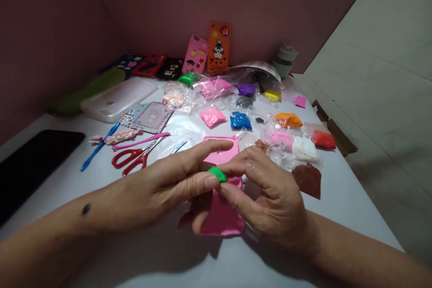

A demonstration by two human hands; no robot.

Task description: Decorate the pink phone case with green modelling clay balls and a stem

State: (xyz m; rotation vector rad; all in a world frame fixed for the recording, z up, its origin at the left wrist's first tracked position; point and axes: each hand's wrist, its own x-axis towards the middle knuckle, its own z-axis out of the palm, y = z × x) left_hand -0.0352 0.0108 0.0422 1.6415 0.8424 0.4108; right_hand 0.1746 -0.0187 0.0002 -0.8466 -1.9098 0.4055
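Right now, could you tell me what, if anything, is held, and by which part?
A small green clay lump, pinched at its sides by fingertips of the left hand and right hand.

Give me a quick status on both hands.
Left hand and right hand pinch green clay lump together. Pink phone case beneath. Scissors lie apart, left.

I can read no word, brand or number anywhere. The green clay (pixel 218 174) in my grip bears none. The card (pixel 152 117) up and left of my grip perhaps carries print, too blurred to read.
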